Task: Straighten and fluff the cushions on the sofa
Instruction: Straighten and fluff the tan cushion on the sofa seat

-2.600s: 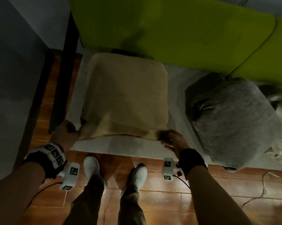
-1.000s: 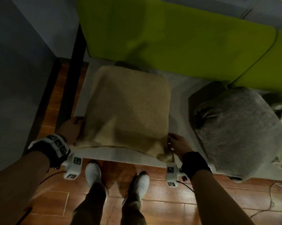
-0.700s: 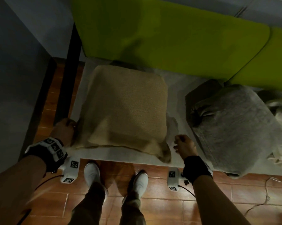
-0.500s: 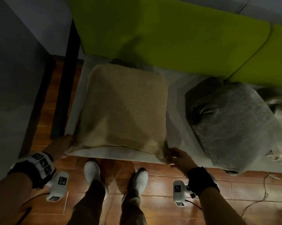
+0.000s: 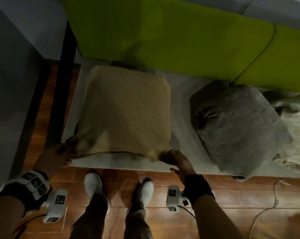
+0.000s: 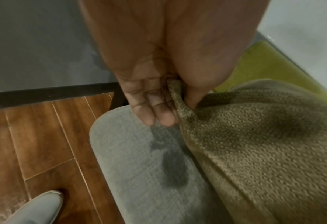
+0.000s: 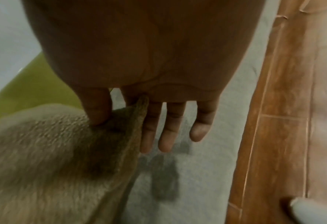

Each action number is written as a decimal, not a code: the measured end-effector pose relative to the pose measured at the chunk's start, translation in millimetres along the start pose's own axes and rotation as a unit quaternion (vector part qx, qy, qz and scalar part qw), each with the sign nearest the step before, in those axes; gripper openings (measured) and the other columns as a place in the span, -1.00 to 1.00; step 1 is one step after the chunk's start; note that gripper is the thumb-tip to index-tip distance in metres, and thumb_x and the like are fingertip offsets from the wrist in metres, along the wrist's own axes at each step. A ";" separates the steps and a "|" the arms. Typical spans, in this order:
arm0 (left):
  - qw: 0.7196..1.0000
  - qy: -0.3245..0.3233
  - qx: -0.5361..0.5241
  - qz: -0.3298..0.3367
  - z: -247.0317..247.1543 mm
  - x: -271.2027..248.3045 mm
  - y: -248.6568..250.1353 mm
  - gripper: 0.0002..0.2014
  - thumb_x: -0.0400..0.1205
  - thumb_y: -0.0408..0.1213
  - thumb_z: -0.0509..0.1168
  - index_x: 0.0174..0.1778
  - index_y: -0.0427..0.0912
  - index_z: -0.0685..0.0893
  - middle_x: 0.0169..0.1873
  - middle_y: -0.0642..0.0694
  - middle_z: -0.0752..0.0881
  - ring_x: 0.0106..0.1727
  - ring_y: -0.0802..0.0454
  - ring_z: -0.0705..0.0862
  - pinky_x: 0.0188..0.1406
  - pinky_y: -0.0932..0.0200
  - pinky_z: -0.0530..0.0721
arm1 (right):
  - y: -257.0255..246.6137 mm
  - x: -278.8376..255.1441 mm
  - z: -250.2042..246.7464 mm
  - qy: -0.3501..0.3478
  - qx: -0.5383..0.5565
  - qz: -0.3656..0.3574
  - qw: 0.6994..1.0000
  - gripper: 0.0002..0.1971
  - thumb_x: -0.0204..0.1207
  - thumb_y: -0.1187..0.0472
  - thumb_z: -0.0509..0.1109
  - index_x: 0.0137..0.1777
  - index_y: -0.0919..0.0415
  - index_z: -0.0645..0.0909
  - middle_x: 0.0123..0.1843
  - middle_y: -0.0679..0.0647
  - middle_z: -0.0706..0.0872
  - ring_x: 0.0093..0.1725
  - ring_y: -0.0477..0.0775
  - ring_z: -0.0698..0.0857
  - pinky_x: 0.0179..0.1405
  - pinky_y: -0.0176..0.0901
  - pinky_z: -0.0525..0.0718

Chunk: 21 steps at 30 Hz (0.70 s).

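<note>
A tan textured cushion (image 5: 126, 111) lies flat on the grey sofa seat (image 5: 180, 118), in front of the lime-green backrest (image 5: 163, 31). My left hand (image 5: 54, 156) pinches its near left corner (image 6: 176, 97) between thumb and fingers. My right hand (image 5: 176, 159) pinches the near right corner (image 7: 139, 115) the same way, thumb on top. Both corners are pulled taut toward me. A grey cushion (image 5: 240, 128) sits tilted on the seat to the right, apart from the tan one.
A cream shaggy cushion (image 5: 296, 128) lies at the far right. A dark frame post (image 5: 59, 94) and a grey wall stand left of the sofa. My white shoes (image 5: 92, 187) stand on the brown tiled floor; a thin cable (image 5: 266, 204) runs at right.
The tan cushion shifted about while both hands moved along its near edge. The right hand let go briefly, then took the near right corner again. Both corners are now stretched tight.
</note>
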<state>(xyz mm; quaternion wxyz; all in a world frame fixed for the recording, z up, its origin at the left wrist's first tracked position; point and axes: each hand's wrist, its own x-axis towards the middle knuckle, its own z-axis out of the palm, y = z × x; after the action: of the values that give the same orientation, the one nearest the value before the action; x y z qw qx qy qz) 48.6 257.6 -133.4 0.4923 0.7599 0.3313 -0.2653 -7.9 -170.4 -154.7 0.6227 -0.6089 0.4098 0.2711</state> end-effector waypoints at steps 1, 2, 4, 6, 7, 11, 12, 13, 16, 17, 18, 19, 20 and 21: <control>1.000 0.003 -0.016 -0.010 -1.4 0.4 0.6 -0.90 0.77 -0.28 0.21 0.02 -0.13 0.62 -0.08 -0.31 0.69 -0.20 -0.23 0.66 -0.28 0.05 0.70 | 0.3 1.5 1.4 0.005 0.063 0.016 0.998 -0.64 0.68 -0.19 0.30 0.35 -0.06 0.63 0.32 0.02 0.74 0.31 0.06 0.67 0.12 0.06 0.61; 0.999 0.006 -0.036 -0.022 -2.4 2.1 1.8 -0.87 0.78 -0.28 0.18 -0.03 -0.12 0.62 -0.09 -0.33 0.68 -0.21 -0.24 0.65 -0.22 -0.01 0.66 | 0.1 3.1 2.2 0.009 0.097 0.026 0.995 -0.63 0.67 -0.21 0.31 0.34 -0.05 0.65 0.28 0.03 0.76 0.30 0.08 0.69 0.16 0.09 0.63; 0.998 0.005 -0.048 -0.038 -3.8 5.2 3.8 -0.83 0.78 -0.27 0.18 -0.10 -0.12 0.61 -0.16 -0.31 0.66 -0.24 -0.23 0.62 -0.20 -0.02 0.63 | -3.1 5.9 3.0 0.025 0.042 0.004 0.999 -0.74 0.66 -0.11 0.39 0.25 -0.07 0.71 0.21 0.09 0.80 0.23 0.15 0.74 0.16 0.08 0.69; 0.998 0.000 -0.040 -0.056 -6.1 5.7 5.1 -0.82 0.79 -0.29 0.17 -0.12 -0.15 0.59 -0.25 -0.31 0.61 -0.30 -0.20 0.57 -0.37 0.10 0.67 | -7.8 8.8 -0.3 0.039 -0.112 -0.056 0.991 -0.89 0.65 0.07 0.45 0.13 -0.14 0.73 0.12 0.06 0.83 0.16 0.14 0.78 0.10 0.00 0.74; 0.997 0.004 -0.036 -0.064 -7.6 7.6 1.8 -0.81 0.79 -0.32 0.16 -0.12 -0.17 0.58 -0.28 -0.31 0.59 -0.33 -0.19 0.55 -0.50 0.18 0.66 | -9.9 10.9 -3.2 0.057 -0.167 -0.082 0.981 -0.90 0.65 0.10 0.46 0.10 -0.12 0.72 0.08 0.01 0.82 0.12 0.09 0.78 0.05 -0.05 0.73; 0.997 0.022 -0.019 -0.070 -14.3 9.3 -11.2 -0.83 0.79 -0.30 0.15 0.05 -0.31 0.60 -0.32 -0.31 0.62 -0.37 -0.15 0.55 -0.38 0.05 0.60 | -15.1 13.0 -10.1 0.182 -0.195 -0.112 0.957 -0.82 0.60 0.04 0.52 0.07 0.07 0.62 -0.01 0.06 0.76 -0.04 0.04 0.73 -0.30 -0.20 0.56; 0.998 0.012 -0.008 -0.065 -14.0 8.5 -12.6 -0.83 0.79 -0.29 0.18 0.05 -0.31 0.62 -0.31 -0.30 0.64 -0.37 -0.15 0.57 -0.32 0.02 0.59 | -14.3 12.9 -6.9 0.177 -0.185 -0.102 0.961 -0.81 0.61 0.04 0.51 0.10 0.06 0.61 0.02 0.09 0.76 0.00 0.10 0.75 -0.29 -0.18 0.59; 0.998 0.004 -0.006 -0.063 -12.2 6.1 -12.3 -0.85 0.77 -0.31 0.20 0.01 -0.29 0.63 -0.29 -0.31 0.65 -0.34 -0.17 0.59 -0.28 0.00 0.60 | -12.1 12.2 -3.1 0.158 -0.171 -0.084 0.969 -0.78 0.62 0.01 0.49 0.15 0.04 0.59 0.07 0.10 0.76 0.04 0.13 0.76 -0.25 -0.15 0.64; 0.998 -0.019 -0.012 -0.061 -9.6 -2.9 -6.3 -0.94 0.70 -0.41 0.31 -0.08 -0.20 0.64 -0.19 -0.31 0.68 -0.21 -0.23 0.65 -0.13 -0.06 0.63 | -1.6 3.1 -2.1 0.065 -0.087 -0.009 0.994 -0.62 0.61 -0.17 0.45 0.32 -0.03 0.58 0.18 0.08 0.74 0.13 0.16 0.75 -0.06 0.01 0.71; 0.998 -0.022 -0.012 -0.056 -9.7 -6.6 -3.6 -0.95 0.69 -0.41 0.32 -0.06 -0.19 0.64 -0.19 -0.31 0.69 -0.19 -0.23 0.65 -0.12 -0.08 0.63 | 1.4 -2.4 -5.8 0.039 -0.076 -0.004 0.996 -0.61 0.59 -0.17 0.46 0.32 -0.02 0.61 0.17 0.09 0.76 0.14 0.18 0.75 -0.04 0.02 0.69; 0.999 -0.027 -0.003 -0.046 -11.3 -9.8 -2.2 -0.95 0.69 -0.41 0.33 -0.05 -0.18 0.65 -0.20 -0.31 0.70 -0.20 -0.23 0.66 -0.14 -0.07 0.62 | 5.7 -6.3 -10.9 0.027 -0.080 -0.008 0.996 -0.61 0.55 -0.14 0.51 0.30 0.00 0.66 0.15 0.12 0.80 0.13 0.21 0.76 -0.05 0.01 0.67; 0.999 -0.028 0.005 -0.039 -13.8 -11.9 -1.5 -0.96 0.69 -0.41 0.32 -0.02 -0.20 0.66 -0.21 -0.32 0.70 -0.22 -0.21 0.66 -0.17 -0.03 0.62 | 9.6 -8.7 -16.2 0.026 -0.086 -0.016 0.996 -0.62 0.49 -0.09 0.55 0.25 0.03 0.71 0.11 0.15 0.83 0.12 0.26 0.77 -0.07 0.01 0.66; 0.999 -0.023 0.017 -0.036 -17.2 -13.4 -1.4 -0.95 0.69 -0.41 0.32 0.03 -0.23 0.66 -0.20 -0.34 0.71 -0.23 -0.20 0.66 -0.20 0.00 0.63 | 12.1 -9.5 -20.7 0.033 -0.093 -0.024 0.995 -0.64 0.45 -0.03 0.58 0.20 0.06 0.74 0.07 0.16 0.84 0.12 0.29 0.78 -0.08 0.01 0.66; 0.999 -0.016 0.023 -0.037 -21.3 -13.3 -4.2 -0.89 0.69 -0.40 0.32 0.10 -0.27 0.67 -0.18 -0.36 0.72 -0.24 -0.19 0.66 -0.21 0.02 0.64 | 13.4 -9.0 -24.4 0.044 -0.093 -0.029 0.994 -0.67 0.43 0.03 0.60 0.16 0.09 0.76 0.04 0.17 0.85 0.11 0.31 0.79 -0.10 0.01 0.67</control>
<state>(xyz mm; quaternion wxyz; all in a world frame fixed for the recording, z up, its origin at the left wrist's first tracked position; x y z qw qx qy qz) 38.5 275.4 -118.2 0.4701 0.7536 0.3452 -0.3032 -28.1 -191.3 -152.4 0.5524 -0.6871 0.3920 0.2629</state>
